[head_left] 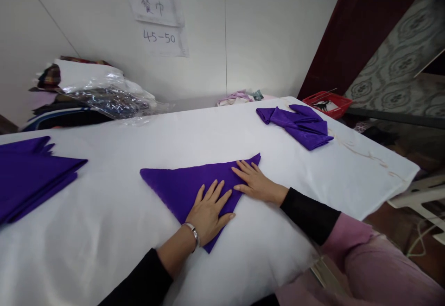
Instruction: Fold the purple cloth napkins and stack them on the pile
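A purple cloth napkin (181, 183) lies folded into a triangle on the white table (139, 232). My left hand (208, 211) rests flat on the napkin's lower part, fingers spread, with a silver watch at the wrist. My right hand (255, 183) lies flat on the napkin's right edge, fingers stretched toward the upper right corner. Both hands press on the cloth and grip nothing.
A stack of purple napkins (28, 176) lies at the left edge. A folded purple napkin (299, 123) sits at the far right, with a red basket (327, 104) beyond it. Bagged fabrics (100, 95) are piled by the wall under a handwritten paper sign (155, 0).
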Demonstrator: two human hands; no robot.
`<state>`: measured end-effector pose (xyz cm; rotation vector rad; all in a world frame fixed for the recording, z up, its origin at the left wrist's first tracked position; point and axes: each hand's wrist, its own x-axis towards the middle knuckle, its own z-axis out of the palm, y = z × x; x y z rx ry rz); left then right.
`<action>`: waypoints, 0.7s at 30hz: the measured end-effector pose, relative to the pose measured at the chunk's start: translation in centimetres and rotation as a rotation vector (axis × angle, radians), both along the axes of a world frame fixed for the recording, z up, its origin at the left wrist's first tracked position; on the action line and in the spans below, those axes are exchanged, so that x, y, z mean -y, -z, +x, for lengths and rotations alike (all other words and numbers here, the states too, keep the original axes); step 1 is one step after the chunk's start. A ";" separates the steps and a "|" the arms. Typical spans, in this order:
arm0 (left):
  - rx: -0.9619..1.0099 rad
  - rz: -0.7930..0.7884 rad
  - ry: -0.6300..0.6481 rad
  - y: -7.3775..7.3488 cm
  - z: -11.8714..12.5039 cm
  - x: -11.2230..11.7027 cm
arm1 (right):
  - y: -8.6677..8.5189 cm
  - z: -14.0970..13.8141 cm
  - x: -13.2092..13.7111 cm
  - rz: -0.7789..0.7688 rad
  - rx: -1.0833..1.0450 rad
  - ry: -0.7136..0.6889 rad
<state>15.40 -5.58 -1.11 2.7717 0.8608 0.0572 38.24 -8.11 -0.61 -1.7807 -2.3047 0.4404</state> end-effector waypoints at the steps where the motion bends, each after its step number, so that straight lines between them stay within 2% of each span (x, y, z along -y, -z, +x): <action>1: 0.002 0.002 0.002 0.0 0.0 0.0 | 0.2 0.4 0.1 0.000 0.012 0.021; 9: 0.016 -0.029 -0.010 -0.1 0.0 0.1 | 1.2 2.9 -0.1 0.040 0.120 0.200; 14: 0.040 -0.108 -0.034 -0.7 -0.1 0.3 | 2.9 3.5 0.0 0.123 0.244 0.232; 17: 0.071 -0.112 -0.123 -0.6 -0.8 -1.0 | 4.3 4.2 -0.3 0.169 0.288 0.218; 21: 0.023 -0.039 -0.332 0.0 -2.9 -3.9 | 5.3 4.9 -0.4 0.199 0.324 0.188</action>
